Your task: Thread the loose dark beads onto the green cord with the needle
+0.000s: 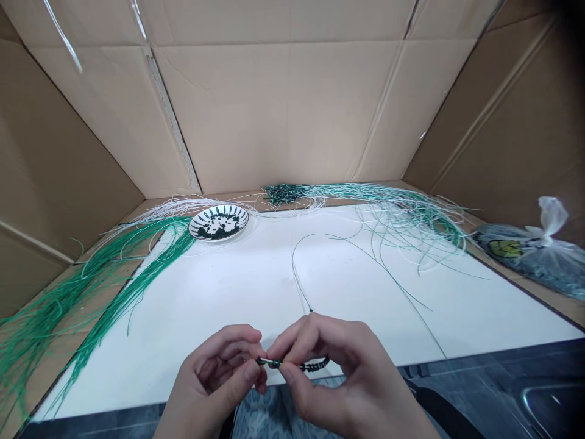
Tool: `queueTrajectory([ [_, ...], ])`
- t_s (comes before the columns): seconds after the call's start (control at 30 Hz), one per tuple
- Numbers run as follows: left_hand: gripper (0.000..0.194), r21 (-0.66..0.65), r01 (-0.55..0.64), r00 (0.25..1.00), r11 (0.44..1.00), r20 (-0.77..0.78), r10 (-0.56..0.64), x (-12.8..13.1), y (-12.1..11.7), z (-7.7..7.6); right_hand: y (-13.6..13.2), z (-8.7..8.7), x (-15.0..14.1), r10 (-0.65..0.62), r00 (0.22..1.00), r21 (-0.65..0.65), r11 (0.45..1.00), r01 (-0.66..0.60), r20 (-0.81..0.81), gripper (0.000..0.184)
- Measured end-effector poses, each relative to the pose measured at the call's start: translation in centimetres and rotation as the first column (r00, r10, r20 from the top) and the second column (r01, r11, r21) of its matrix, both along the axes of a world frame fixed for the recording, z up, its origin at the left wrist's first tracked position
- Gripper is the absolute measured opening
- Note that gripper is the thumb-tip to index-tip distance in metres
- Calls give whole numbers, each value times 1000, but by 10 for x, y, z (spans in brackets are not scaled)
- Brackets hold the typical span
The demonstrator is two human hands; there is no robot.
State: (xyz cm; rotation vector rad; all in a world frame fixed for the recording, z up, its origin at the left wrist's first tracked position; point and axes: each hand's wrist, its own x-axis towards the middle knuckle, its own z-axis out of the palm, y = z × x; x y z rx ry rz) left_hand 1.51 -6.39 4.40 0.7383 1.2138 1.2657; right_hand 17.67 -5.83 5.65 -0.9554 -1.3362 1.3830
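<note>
Near the white board's front edge, my two hands meet over a short dark beaded strand [317, 366]. My left hand [223, 367] pinches its left end between thumb and fingers. A little to the right, my right hand [338, 360] grips the same strand with thumb and forefinger. A small shiny piece shows between the two pinches; its kind is too small to tell. The strand's right part curves behind my right fingers and is partly hidden. Just beyond my right hand, a thin green-and-white thread [296, 268] with a tiny dark bead on its end lies on the board.
A striped plate [242, 221] of small dark beads stands at the back left of the white board [247, 292]. Green threads [132, 286] spread along the left; a bundle of green and white threads [365, 192] lies behind. A tied plastic bag [543, 244] sits right. Cardboard walls [283, 110] enclose the board.
</note>
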Motion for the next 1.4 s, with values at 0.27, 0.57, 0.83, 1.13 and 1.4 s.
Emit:
queueTrajectory([
  [0.27, 38, 62, -33, 988, 998, -149, 42, -4, -1, -2, 3, 2, 6, 66, 990, 42, 997, -72, 124, 16],
  [0.57, 30, 77, 4, 967, 997, -253, 16, -8, -1, -1, 6, 1, 8, 117, 976, -9, 993, -117, 185, 15],
  [0.83, 20, 113, 42, 945, 993, -326, -3, -13, -2, -3, 12, 0, 8, 137, 966, 29, 989, -147, 219, 16],
  [1.13, 24, 61, 145, 953, 987, -277, -123, -21, 8, -9, 22, -11, 4, 43, 943, 168, 980, -103, 331, 13],
  [1.4, 40, 51, 56, 972, 997, -231, -43, -23, 11, -12, 34, -24, 15, 251, 853, -22, 962, -271, 458, 75],
])
